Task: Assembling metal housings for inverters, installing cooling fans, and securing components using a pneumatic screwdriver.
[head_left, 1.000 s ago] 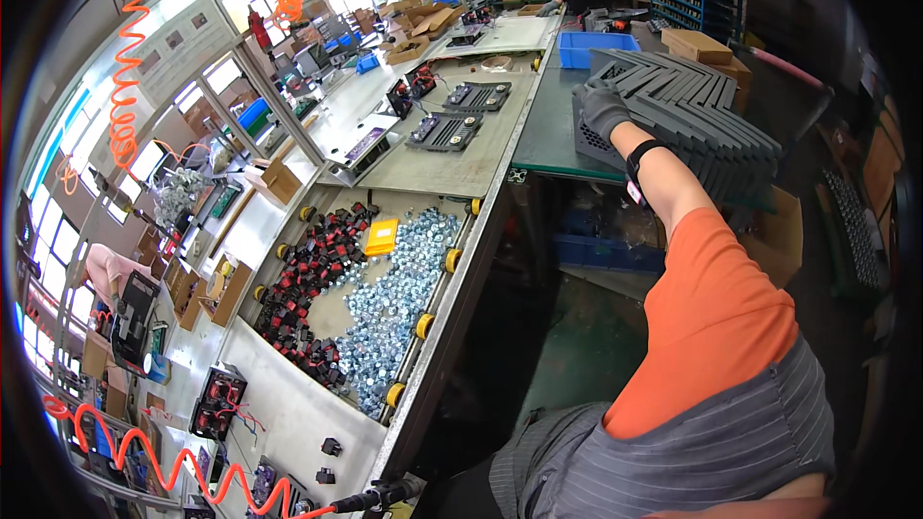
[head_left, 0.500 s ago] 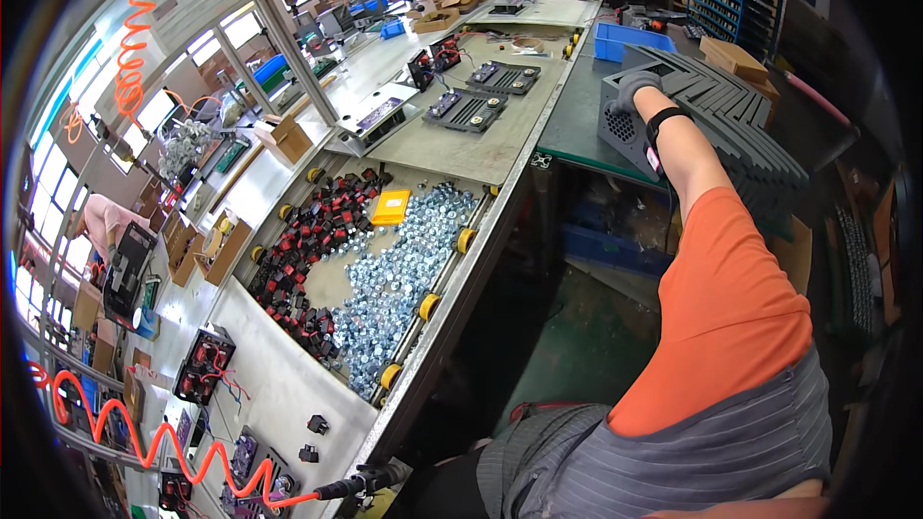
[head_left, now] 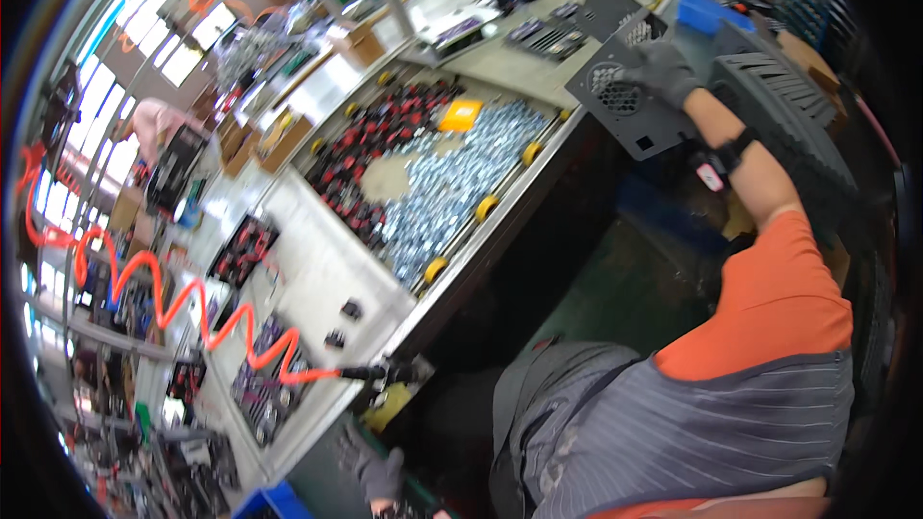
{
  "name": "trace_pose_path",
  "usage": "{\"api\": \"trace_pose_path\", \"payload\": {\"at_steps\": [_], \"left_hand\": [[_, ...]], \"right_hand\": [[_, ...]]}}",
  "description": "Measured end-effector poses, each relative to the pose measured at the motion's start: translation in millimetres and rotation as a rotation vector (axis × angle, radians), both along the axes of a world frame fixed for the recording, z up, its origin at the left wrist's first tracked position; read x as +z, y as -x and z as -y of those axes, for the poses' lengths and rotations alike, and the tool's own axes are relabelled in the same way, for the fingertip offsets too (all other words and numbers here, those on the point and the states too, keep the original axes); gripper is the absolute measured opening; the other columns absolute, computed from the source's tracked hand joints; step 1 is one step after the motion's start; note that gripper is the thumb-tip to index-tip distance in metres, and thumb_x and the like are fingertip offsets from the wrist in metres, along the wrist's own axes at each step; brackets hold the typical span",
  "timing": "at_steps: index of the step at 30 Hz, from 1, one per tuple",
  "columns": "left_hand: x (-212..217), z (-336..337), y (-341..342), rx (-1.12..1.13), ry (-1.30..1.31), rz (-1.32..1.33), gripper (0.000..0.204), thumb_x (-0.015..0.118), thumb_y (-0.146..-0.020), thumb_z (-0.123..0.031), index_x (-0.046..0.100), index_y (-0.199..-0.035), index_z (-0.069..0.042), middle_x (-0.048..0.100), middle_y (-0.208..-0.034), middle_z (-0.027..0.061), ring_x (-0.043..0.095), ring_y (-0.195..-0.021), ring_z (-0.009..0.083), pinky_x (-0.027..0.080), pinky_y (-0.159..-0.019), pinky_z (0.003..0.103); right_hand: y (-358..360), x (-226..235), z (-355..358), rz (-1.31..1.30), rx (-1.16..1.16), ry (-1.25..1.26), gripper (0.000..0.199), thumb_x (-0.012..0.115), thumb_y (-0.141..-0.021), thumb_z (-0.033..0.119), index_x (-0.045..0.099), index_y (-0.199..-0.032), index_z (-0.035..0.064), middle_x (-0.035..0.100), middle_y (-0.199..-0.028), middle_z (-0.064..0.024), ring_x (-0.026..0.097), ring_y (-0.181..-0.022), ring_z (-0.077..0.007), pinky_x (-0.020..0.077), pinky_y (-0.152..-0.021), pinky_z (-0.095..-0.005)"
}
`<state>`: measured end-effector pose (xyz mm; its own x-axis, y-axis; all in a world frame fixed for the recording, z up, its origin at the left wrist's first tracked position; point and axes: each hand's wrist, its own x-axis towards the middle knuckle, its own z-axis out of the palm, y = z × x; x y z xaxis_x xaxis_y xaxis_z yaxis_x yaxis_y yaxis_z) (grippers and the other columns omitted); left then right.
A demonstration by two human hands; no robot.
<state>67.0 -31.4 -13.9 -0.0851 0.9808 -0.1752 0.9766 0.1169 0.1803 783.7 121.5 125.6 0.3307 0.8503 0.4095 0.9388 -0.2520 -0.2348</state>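
Since half a second ago, right hand (head_left: 663, 72) is lifting a black metal panel (head_left: 630, 96) off the stack of panels (head_left: 788, 111) and swinging it leftward; before, that hand was resting on the stack.

Right hand, grey-gloved, is gripping the panel by its upper edge, fingers wrapped over it. Panel is hanging tilted in the air, just left of the stack, past the table (head_left: 538, 67) edge and over the dark gap beneath. Round honeycomb vent (head_left: 613, 88) in the panel is facing the camera. Black wristband (head_left: 726, 156) is sitting on the right forearm, orange sleeve (head_left: 779, 298) behind it.

Left hand (head_left: 382, 473), also gloved, is sitting low at the bottom edge, near the table's front corner; cannot tell whether it is gripping anything.

Tray (head_left: 423, 178) on the table is holding a heap of silver screws (head_left: 452, 183) beside black-and-red parts (head_left: 370, 149), with a yellow box (head_left: 460, 115) at the far end. Orange coiled hose (head_left: 183, 298) is running along the left, ending at a tool (head_left: 380, 372) by the table edge.
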Motion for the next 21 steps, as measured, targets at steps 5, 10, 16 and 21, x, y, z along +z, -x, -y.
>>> {"api": "trace_pose_path", "payload": {"at_steps": [5, 10, 16, 21], "left_hand": [[23, 10, 1, -0.036, -0.056, 0.161, 0.1, 0.075, -0.07, -0.041, 0.027, -0.151, -0.008, 0.029, -0.151, 0.0255, 0.022, -0.143, 0.0428, 0.021, -0.116, 0.051], [79, 53, -42, 0.287, -0.235, 1.191, 0.074, 0.064, -0.09, -0.03, 0.03, -0.151, -0.004, 0.042, -0.147, 0.0174, 0.041, -0.137, 0.0263, 0.034, -0.111, 0.038], [94, 130, -87, 0.38, -0.648, 1.751, 0.062, 0.055, -0.094, -0.031, 0.036, -0.146, -0.002, 0.051, -0.136, 0.0128, 0.051, -0.124, 0.0249, 0.042, -0.103, 0.04], [81, 222, -49, 0.769, -1.245, 1.522, 0.058, 0.055, -0.094, -0.031, 0.041, -0.142, -0.001, 0.053, -0.134, 0.0123, 0.054, -0.12, 0.0249, 0.045, -0.1, 0.041]], "right_hand": [[113, 13, 42, -0.295, 0.799, -0.304, 0.048, 0.081, -0.067, 0.029, 0.069, -0.103, -0.0006, 0.066, -0.093, -0.0132, 0.064, -0.085, -0.0295, 0.05, -0.077, -0.0364], [230, 4, 60, -0.495, 1.251, -0.363, 0.046, 0.077, -0.073, 0.031, 0.067, -0.108, 0.0027, 0.066, -0.103, -0.0143, 0.061, -0.086, -0.03, 0.0466, -0.083, -0.0376], [399, -10, 48, -0.806, 2.587, -0.052, 0.036, 0.085, -0.069, 0.038, 0.071, -0.089, 0.012, 0.066, -0.085, -0.0037, 0.048, -0.066, -0.0222, 0.0359, -0.06, -0.0336], [490, -34, 80, -1.119, 2.636, 0.274, 0.043, 0.086, -0.065, 0.049, 0.071, -0.076, 0.0105, 0.063, -0.076, -0.0013, 0.046, -0.065, -0.0223, 0.0367, -0.062, -0.0331]]}}
